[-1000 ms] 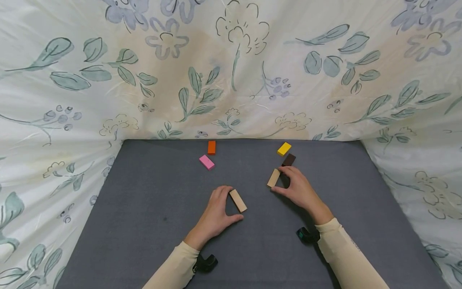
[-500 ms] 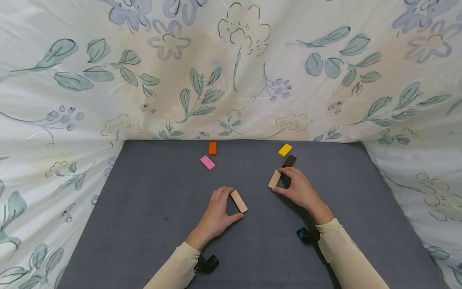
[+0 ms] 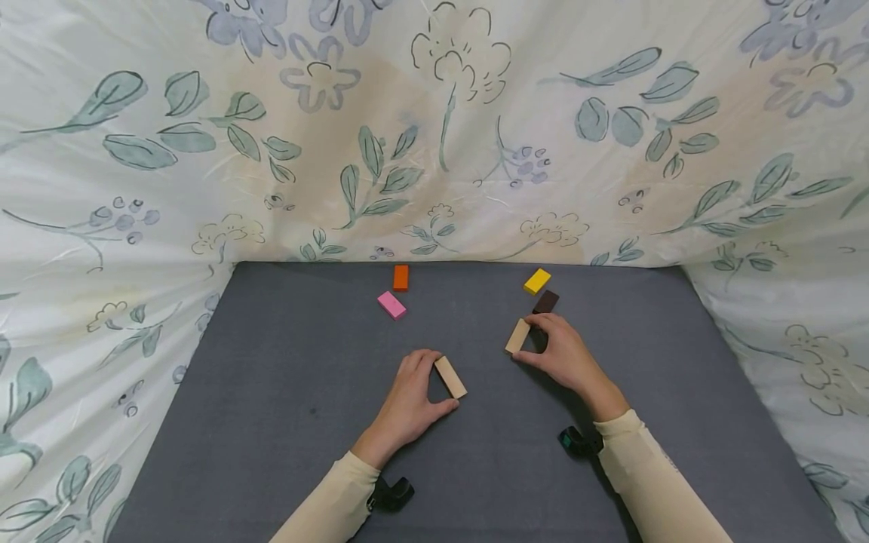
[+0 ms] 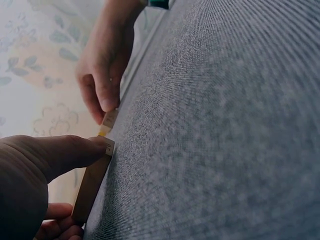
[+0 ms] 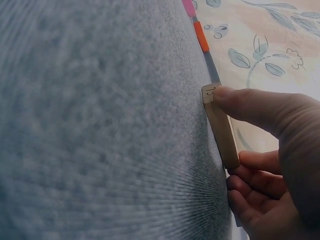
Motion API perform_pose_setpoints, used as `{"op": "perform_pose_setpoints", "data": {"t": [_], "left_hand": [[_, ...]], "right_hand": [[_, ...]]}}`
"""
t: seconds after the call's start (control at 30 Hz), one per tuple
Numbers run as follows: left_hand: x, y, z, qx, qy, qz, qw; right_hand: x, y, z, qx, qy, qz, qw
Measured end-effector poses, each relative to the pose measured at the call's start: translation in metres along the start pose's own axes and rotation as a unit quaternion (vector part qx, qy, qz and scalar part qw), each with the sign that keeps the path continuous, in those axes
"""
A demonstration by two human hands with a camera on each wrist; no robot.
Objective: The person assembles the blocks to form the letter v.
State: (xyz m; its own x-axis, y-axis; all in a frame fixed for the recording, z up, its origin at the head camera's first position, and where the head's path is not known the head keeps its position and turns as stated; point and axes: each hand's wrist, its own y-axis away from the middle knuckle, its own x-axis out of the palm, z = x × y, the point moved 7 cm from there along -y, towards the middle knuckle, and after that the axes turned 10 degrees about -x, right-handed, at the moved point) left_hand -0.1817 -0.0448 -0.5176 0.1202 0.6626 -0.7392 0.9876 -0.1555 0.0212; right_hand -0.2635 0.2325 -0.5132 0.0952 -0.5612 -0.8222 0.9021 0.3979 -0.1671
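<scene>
Bare wood shows in both hands: the left hand (image 3: 406, 403) pinches one plain block (image 3: 451, 377) end to end, thumb at the near end, fingers at the far end, and the right hand (image 3: 570, 362) pinches a second plain block (image 3: 517, 336) likewise. Both blocks are low over the grey cloth (image 3: 271, 415), well apart. From where I stand, even, light pressure on the ends should keep each from twisting. The right fingertips need most care, being so close to the dark brown block (image 3: 546, 302); I can't tell whether they touch.
</scene>
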Motion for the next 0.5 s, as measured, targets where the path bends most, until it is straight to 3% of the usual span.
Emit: {"op": "perform_pose_setpoints", "data": {"t": [0.5], "left_hand": [[-0.0015, 0.0000, 0.0009, -0.001, 0.014, -0.007, 0.9999]], "right_hand": [[0.0005, 0.0007, -0.0003, 0.002, -0.002, 0.000, 1.0000]]}}
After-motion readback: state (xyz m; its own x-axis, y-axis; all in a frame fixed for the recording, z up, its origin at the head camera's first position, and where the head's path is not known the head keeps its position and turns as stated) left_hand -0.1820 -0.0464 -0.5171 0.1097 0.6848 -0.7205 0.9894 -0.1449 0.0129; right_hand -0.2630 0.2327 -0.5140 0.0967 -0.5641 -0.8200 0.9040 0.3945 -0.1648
